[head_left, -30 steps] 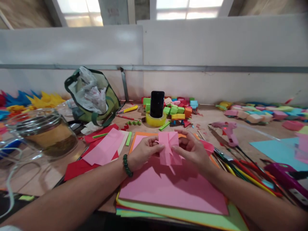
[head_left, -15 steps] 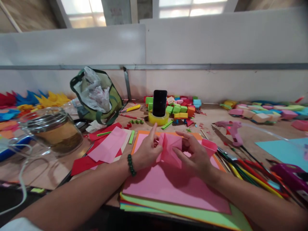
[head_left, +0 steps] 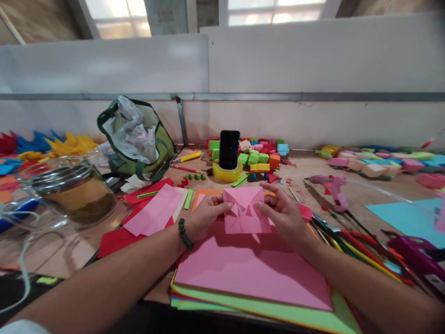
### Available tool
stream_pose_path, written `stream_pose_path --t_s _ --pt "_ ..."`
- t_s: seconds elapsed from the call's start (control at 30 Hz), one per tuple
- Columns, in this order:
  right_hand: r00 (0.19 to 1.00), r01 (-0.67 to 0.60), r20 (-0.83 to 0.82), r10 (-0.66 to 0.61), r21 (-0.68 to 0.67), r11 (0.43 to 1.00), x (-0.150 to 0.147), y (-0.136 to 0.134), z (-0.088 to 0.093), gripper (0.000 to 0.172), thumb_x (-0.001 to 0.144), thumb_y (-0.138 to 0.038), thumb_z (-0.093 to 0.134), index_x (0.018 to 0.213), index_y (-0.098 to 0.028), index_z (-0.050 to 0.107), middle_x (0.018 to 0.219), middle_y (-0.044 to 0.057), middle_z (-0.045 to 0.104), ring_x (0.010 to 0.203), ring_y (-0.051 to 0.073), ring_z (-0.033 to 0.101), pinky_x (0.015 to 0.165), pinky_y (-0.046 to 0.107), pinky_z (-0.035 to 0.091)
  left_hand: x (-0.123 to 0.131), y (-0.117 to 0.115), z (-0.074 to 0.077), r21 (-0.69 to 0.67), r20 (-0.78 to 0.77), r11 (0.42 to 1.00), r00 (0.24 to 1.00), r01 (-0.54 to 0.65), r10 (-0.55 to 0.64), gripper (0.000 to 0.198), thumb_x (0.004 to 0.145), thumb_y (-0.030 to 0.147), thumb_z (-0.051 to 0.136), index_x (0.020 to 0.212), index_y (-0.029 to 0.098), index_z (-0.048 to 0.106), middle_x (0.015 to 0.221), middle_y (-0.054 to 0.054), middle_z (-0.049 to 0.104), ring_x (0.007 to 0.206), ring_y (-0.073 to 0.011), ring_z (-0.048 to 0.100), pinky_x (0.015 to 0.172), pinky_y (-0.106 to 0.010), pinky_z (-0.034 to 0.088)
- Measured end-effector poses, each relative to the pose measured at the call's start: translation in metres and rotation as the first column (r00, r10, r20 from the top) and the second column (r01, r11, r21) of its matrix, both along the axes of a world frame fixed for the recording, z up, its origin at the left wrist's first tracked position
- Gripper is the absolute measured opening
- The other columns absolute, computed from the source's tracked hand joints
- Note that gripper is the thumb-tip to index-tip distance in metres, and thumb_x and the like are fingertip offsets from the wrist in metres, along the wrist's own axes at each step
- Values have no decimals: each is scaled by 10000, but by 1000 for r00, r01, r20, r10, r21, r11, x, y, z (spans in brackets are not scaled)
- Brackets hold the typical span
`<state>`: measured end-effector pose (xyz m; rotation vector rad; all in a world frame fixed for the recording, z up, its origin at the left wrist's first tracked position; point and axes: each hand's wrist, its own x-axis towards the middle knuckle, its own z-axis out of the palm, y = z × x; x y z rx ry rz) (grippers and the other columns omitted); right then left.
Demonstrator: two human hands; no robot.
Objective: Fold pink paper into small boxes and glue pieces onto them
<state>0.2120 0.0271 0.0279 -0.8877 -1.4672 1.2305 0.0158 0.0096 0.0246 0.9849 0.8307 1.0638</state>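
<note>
A folded square of pink paper, with creases meeting near its middle, is held up between both hands. My left hand pinches its left edge, thumb in front and the fingers behind. On the right edge my right hand grips it with the thumb on the front and the fingers partly hidden behind. Below lies a stack of coloured paper with a pink sheet on top and green edges at the front. Another folded pink paper piece shows just beyond my right hand.
Left are pink strips over red paper and a glass jar. A phone stands in a yellow tape roll, with folded paper blocks behind. Right are a pink glue gun, scissors and a purple tool.
The pink paper has opened from a loose, partly raised shape into a flatter square facing me. My left index finger, stretched out before, is now bent behind the paper.
</note>
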Motion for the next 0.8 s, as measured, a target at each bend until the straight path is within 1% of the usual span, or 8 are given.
stream_pose_path --t_s 0.13,0.23,0.3,0.37,0.47,0.6,0.73,0.8 --pt "1000 -9 9 9 -11 1000 -2 -3 1 523 739 -331 700 1179 -202 449 652 -45 592 585 127 571 547 247 456 0 3 -3 53 -79 996 994 -71 75 266 677 337 733 725 113 598 602 11 565 518 -66 482 521 -190 347" --pt "998 -60 -17 59 -69 996 -3 -6 3 553 722 -335 717 1189 -211 449 730 -10 645 644 153 612 591 277 498 -1 4 -5 107 -123 989 986 -100 113 254 685 331 723 699 116 589 562 28 531 491 -54 434 498 -186 307" --pt "996 -85 11 86 -90 992 -3 -7 5 457 717 -351 720 1103 -198 528 800 22 673 685 162 623 615 284 510 -1 4 -6 119 -141 989 984 -88 105 254 692 340 712 704 117 590 576 25 533 495 -57 427 499 -192 302" --pt "993 -88 71 94 -86 992 -2 -7 6 333 711 -375 718 956 -176 614 835 41 683 704 166 621 624 284 514 -1 3 -6 130 -171 989 981 -73 94 253 702 346 695 696 119 584 575 28 520 493 -56 410 496 -195 291" --pt "989 -82 119 92 -85 993 -2 -6 6 273 708 -415 707 804 -164 656 766 36 678 649 158 599 588 278 507 2 -2 -2 148 -228 988 970 -54 87 246 710 331 675 651 125 555 533 49 470 473 -48 361 481 -190 268" --pt "986 -81 143 90 -74 994 -4 -6 4 299 699 -452 703 645 -170 618 585 -2 609 517 118 520 489 242 449 5 -9 8 70 -249 998 968 -5 22 285 726 371 642 612 148 505 533 46 477 468 -61 402 464 -193 287" --pt "981 -103 157 113 -73 992 -4 -8 2 286 708 -411 705 608 -167 593 568 -11 584 512 105 500 472 223 416 4 -9 11 100 -409 995 911 -14 54 330 689 366 682 532 145 493 468 47 453 444 -58 376 451 -199 271" --pt "982 -110 143 127 -120 987 -2 -7 2 254 698 -393 718 648 -163 620 604 -3 611 542 116 527 489 231 435 3 -8 9 114 -400 993 915 -2 48 322 675 370 694 534 136 523 454 55 428 439 -52 342 451 -202 256"
